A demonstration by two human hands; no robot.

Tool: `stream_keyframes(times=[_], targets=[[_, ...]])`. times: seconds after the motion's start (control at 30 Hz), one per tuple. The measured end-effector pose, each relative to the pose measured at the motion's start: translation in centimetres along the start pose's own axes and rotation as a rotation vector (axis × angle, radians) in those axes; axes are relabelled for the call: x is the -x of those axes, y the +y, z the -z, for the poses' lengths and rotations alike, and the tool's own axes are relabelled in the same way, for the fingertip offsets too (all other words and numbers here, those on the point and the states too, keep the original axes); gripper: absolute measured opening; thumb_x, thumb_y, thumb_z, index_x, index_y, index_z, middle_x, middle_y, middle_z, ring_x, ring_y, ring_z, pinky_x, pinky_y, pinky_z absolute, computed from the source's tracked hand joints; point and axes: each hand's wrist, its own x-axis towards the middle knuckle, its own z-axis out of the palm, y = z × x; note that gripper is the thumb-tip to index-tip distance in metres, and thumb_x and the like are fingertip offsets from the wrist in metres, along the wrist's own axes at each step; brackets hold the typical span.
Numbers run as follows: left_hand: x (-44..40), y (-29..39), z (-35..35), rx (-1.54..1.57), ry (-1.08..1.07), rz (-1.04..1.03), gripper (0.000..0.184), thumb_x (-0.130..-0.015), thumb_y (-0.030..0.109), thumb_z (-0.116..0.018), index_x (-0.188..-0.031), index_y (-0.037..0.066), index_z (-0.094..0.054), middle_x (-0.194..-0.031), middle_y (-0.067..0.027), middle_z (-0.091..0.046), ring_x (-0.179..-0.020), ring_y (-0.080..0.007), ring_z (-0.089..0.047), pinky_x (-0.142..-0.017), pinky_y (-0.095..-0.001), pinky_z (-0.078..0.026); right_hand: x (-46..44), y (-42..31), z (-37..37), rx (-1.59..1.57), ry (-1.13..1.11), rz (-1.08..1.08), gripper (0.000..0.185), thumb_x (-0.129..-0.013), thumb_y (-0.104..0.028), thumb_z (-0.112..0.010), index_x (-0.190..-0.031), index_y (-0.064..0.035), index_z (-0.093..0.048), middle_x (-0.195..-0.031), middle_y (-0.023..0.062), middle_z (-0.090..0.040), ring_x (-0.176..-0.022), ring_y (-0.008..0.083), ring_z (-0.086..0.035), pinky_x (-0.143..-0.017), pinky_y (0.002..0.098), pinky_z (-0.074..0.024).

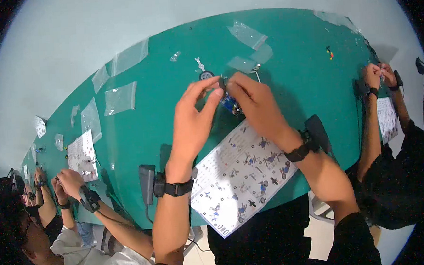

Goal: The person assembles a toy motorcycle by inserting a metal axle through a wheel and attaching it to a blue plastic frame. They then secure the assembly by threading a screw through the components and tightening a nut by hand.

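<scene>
Both of my hands meet near the middle of the green table [171, 86]. Between the fingertips of my left hand [194, 116] and my right hand [258, 106] is a small dark part [222, 83], with its details hidden by the fingers. Just below it, partly under my right hand, shows a blue and black small assembly [230, 104]. A black wheel [206, 75] lies beside my left fingertips, with a light grey link piece [199, 64] above it. The printed instruction sheet [233, 179] lies below my hands, between my forearms.
Clear plastic bags [247, 34] lie at the top and left. Small coloured pieces [330, 54] are on the right. People's hands work at the left [68, 184] and right [379, 75] edges, near other printed sheets [82, 153].
</scene>
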Motion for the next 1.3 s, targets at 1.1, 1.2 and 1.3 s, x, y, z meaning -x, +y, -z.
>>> stream_keyframes(times=[1.1, 1.2, 1.3], targets=[[6.6, 7.2, 1.3, -0.779, -0.531, 0.133, 0.059, -0.078, -0.002, -0.076, -0.133, 0.006, -0.057, -0.118, -0.0243, -0.061, -0.102, -0.0491, -0.066, -0.085, -0.0540, -0.056, -2.3, 1.8, 4.4, -0.280, 0.285, -0.072, 0.031, -0.111, -0.026, -0.055, -0.086, -0.0094, -0.057, -0.072, -0.0074, -0.043, -0.065, 0.0028, -0.038, -0.057, 0.0242, -0.0303], [4.9, 4.5, 1.9, -0.753, -0.467, -0.070, 0.051, -0.082, -0.005, -0.069, -0.131, 0.005, -0.057, -0.111, -0.0230, -0.065, -0.103, -0.0478, -0.065, -0.085, -0.0549, -0.054, -2.6, 2.0, 4.2, -0.353, 0.287, -0.075, 0.029, -0.111, -0.025, -0.055, -0.086, -0.0097, -0.058, -0.072, -0.0070, -0.044, -0.064, 0.0029, -0.037, -0.056, 0.0248, -0.0298], [3.5, 3.5, 1.2, -0.802, -0.322, -0.181, 0.053, -0.085, -0.003, -0.068, -0.137, 0.007, -0.058, -0.114, -0.0230, -0.066, -0.104, -0.0486, -0.065, -0.089, -0.0528, -0.054, -2.5, 1.0, 3.9, -0.389, 0.316, -0.133, 0.028, -0.111, -0.024, -0.054, -0.087, -0.0097, -0.059, -0.072, -0.0070, -0.044, -0.064, 0.0031, -0.038, -0.057, 0.0248, -0.0304]])
